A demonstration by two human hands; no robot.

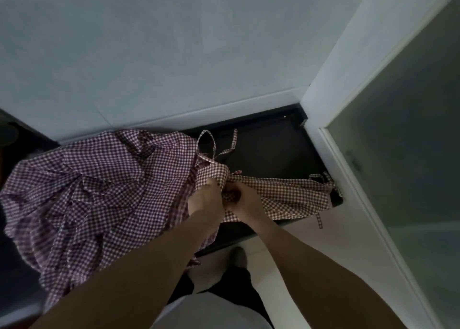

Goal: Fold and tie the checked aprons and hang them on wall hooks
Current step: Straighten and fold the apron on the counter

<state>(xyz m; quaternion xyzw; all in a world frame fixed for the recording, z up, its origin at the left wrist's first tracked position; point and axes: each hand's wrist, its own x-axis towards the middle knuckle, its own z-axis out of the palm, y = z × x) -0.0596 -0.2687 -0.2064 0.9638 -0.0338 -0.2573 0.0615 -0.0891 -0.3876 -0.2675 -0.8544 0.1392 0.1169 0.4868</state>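
1. Checked cotton, thin and limp, is what both hands are working: it looks light, soft and quick to slump, so it should fold easily but will not keep a crease unless it is held or tied.
2. The best hold, I judge, is on a gathered bunch of cloth or on a strap (206, 141), since a single loose layer would slide through the fingers.
3. The left hand (205, 196) has its fingers curled into a bunched edge of the apron (286, 194) that lies stretched out on the dark counter (261, 144).
4. The right hand (242, 198), touching the left, grips the same bunch; most of that apron runs away from it to the right, as far as the white frame (331, 141).
5. A heap of aprons (87, 191) lies crumpled just to the left of the left hand, partly under the forearm and hanging over the counter's near edge.
6. Loose straps loop just beyond the hands, and another dangles off the counter edge to the right.
7. No wall hooks show, so hanging is not yet begun.
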